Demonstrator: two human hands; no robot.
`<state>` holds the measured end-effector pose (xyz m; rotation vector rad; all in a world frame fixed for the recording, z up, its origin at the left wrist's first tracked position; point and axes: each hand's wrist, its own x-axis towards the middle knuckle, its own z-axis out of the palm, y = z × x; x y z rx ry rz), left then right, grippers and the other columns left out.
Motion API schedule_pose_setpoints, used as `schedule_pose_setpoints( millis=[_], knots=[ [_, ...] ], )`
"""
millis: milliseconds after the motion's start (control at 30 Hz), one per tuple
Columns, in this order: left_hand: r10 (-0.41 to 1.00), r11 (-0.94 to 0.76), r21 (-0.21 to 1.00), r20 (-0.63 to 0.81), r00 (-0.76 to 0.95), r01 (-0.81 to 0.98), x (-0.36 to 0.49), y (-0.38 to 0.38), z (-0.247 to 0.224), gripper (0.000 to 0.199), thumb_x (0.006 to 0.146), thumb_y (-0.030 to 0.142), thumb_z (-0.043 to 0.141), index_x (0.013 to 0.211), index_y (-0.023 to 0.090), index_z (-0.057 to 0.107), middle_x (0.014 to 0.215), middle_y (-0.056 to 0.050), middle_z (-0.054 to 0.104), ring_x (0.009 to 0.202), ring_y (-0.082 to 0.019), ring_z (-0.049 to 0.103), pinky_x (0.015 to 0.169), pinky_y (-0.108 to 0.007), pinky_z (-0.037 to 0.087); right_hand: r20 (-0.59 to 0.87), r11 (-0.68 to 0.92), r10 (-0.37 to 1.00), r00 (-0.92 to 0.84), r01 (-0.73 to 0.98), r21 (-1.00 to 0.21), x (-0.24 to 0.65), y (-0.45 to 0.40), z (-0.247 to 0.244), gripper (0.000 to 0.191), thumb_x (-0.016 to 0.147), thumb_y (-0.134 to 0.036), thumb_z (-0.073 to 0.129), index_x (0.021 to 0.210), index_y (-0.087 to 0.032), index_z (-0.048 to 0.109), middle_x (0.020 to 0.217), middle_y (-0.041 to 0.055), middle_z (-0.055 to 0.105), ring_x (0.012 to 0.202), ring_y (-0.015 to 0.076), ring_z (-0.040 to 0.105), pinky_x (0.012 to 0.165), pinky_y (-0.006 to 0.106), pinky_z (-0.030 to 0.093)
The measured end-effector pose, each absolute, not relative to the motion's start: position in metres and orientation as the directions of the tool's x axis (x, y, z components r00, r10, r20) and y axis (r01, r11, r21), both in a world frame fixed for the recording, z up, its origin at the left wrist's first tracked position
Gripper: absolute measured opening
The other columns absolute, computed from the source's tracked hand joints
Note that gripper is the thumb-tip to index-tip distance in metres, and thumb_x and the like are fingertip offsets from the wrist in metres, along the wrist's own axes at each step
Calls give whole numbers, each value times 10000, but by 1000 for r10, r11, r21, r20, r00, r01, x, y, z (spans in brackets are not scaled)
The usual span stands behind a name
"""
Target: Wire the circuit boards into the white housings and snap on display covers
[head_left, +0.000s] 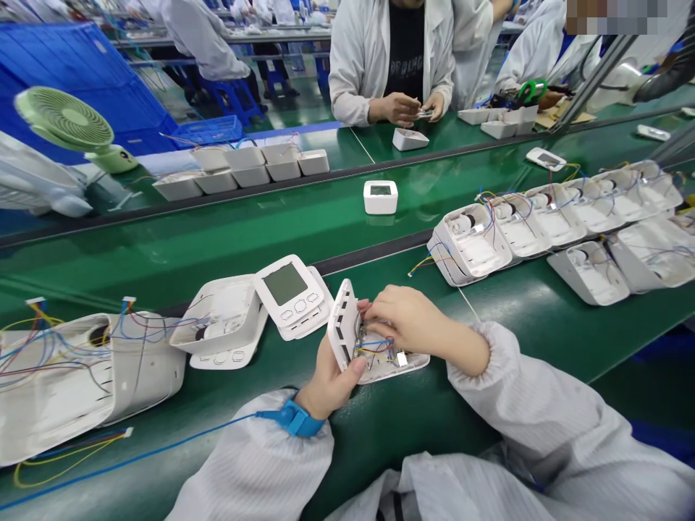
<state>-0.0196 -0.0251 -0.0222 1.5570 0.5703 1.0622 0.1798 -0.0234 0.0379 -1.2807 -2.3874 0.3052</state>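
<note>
My left hand point(329, 380) is closed around the edge of an opened white device casing point(341, 329), with the thumb in front. One half of the casing is tilted up; the other half point(399, 370) lies low, its inside facing up. Thin coloured wires point(380, 346) run across the inside. My right hand point(410, 318) reaches in from the right, fingers bent together over the wires. What its fingertips pinch is hidden. A blue wrist strap point(296, 418) with a cord is on my left wrist. White display panels point(290, 293) lie stacked left of the casing.
White shells with wires point(146, 354) stand at the left, beside another shell point(220, 315). Rows of wired shells point(472, 242) line the right. A white device point(380, 197) sits on the green belt point(271, 224). Across it, a co-worker point(394, 65) handles a small part. A green fan point(68, 119) stands left.
</note>
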Motion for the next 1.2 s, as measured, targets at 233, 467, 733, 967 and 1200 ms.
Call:
schedule_pose_setpoints(
  millis=[233, 467, 733, 967, 1200],
  knots=[
    [793, -296, 936, 351, 498, -189, -16, -24, -17, 705, 865, 422, 612, 1474, 204, 333, 1458, -162, 422, 1346, -354, 432, 1133, -557, 341, -126, 164, 952, -279, 812, -561, 203, -17, 50, 91, 872, -195, 637, 858, -194, 727, 857, 22, 731, 782, 172, 652, 704, 273, 437],
    [753, -348, 926, 368, 546, -144, -15, -26, -10, 796, 853, 331, 628, 1528, 226, 219, 1497, -164, 373, 1372, -352, 402, 1139, -546, 343, -124, 148, 969, -216, 900, -411, 192, -19, 43, 87, 848, -206, 640, 873, -208, 723, 862, 30, 719, 815, 198, 648, 679, 280, 420],
    [748, -365, 921, 379, 545, -139, -16, -24, -10, 800, 859, 351, 623, 1531, 222, 210, 1489, -164, 381, 1355, -353, 417, 1135, -554, 343, 116, 435, 864, -489, 611, -662, 207, -27, 66, 188, 969, -280, 561, 1003, -174, 713, 974, 51, 674, 916, 156, 621, 831, 273, 468],
    [750, -376, 919, 376, 544, -117, -15, -24, -10, 827, 852, 343, 635, 1539, 240, 187, 1511, -159, 360, 1361, -347, 415, 1137, -555, 340, 97, 564, 789, -607, 653, -505, 200, -39, 72, 166, 929, -293, 624, 981, -195, 747, 969, 46, 545, 736, 117, 547, 677, 255, 444],
    [748, -376, 920, 370, 551, -109, -15, -24, -8, 811, 850, 349, 641, 1532, 242, 215, 1539, -157, 330, 1359, -339, 423, 1140, -544, 346, 111, 675, 724, -681, 667, -315, 196, -34, 62, 190, 908, -81, 570, 1011, -156, 711, 905, 44, 631, 721, 121, 568, 631, 236, 410]
  ],
)
